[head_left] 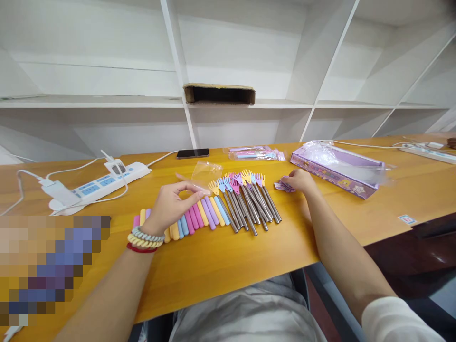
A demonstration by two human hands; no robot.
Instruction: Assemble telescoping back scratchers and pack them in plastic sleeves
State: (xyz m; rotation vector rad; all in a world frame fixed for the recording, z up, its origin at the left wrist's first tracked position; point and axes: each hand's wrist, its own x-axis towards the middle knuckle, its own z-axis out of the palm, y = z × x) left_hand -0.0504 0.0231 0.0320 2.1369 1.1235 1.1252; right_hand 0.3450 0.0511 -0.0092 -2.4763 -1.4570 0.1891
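Observation:
My left hand (174, 202), with hair ties on its wrist, pinches the lower edge of a clear plastic bag (207, 173) above the table. To the right, my right hand (299, 180) has its fingertips closed on small purple printed cards (284, 184) lying near the box. Between the hands lies a pile of back scratcher rods (249, 202), metal with colourful hand-shaped heads. A row of pink, yellow, purple and blue handle tubes (199, 213) stretches beside them, partly hidden behind my left hand and wrist.
A purple printed box (335, 176) with clear plastic in it stands at right. Bagged colourful items (254, 153) and a phone (193, 153) lie at the back. Power strips (99, 186) with cables sit left and right. A cardboard box (220, 94) rests on the white shelving.

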